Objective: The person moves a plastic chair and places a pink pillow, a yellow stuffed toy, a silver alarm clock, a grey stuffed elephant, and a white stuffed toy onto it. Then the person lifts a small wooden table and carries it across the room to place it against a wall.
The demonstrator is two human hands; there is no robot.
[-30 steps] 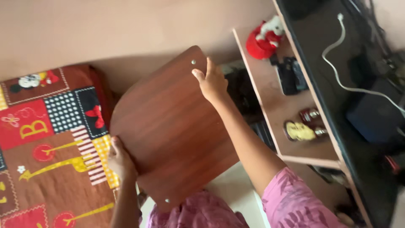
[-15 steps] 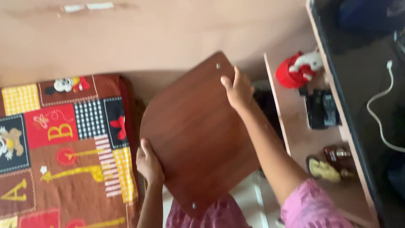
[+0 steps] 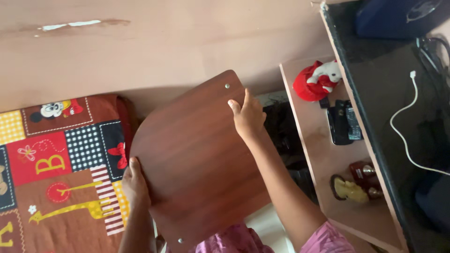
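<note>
Wooden board, reddish-brown laminate with rounded corners and small screw heads near two corners, being held tilted in the air between the bedspread and the shelf unit, near edge overlapping the pink clothing at the bottom of the view. Left hand gripping the board's left edge, fingers closed over the rim, thumb side lying flat on the top face. Right hand clamping the upper right edge, fingers pressed together and curled over the rim. Judging progress: board fully lifted and under two-handed control, not resting on any surface; setting down or fitting anywhere not yet done, no legs or frame showing under it. Left of the board, patchwork bedspread with cartoon and letter panels lying just beside the left edge, seemingly touching or nearly so. Right of the board, light wooden shelf carrying a red-and-white plush toy, a black device, and two small bottles; shelf edge standing near the right forearm. Dark desk top beyond, with a white cable trailing across. Open room: pinkish wall above the far edge giving some clearance; dark gap between board and shelf narrow; sideways room looking tight on both sides, more freedom upward and toward the body.
</note>
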